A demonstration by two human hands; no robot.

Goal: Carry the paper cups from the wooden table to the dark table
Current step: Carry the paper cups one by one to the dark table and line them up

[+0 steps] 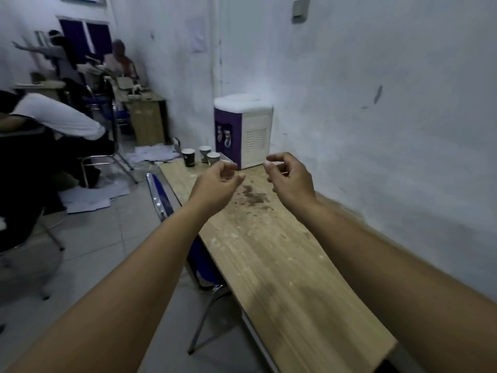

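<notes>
Three paper cups stand at the far end of the long wooden table: a dark cup on the left, a paler cup behind it, and a third cup partly hidden by my left hand. My left hand hovers above the table just short of the cups, fingers loosely curled and holding nothing. My right hand hangs level with it to the right, fingers bent and apart, also holding nothing. No dark table shows in this view.
A white and purple water dispenser stands on the table's far end against the white wall. A blue folding chair leans at the table's left edge. People sit on chairs at left, with papers scattered on the tiled floor.
</notes>
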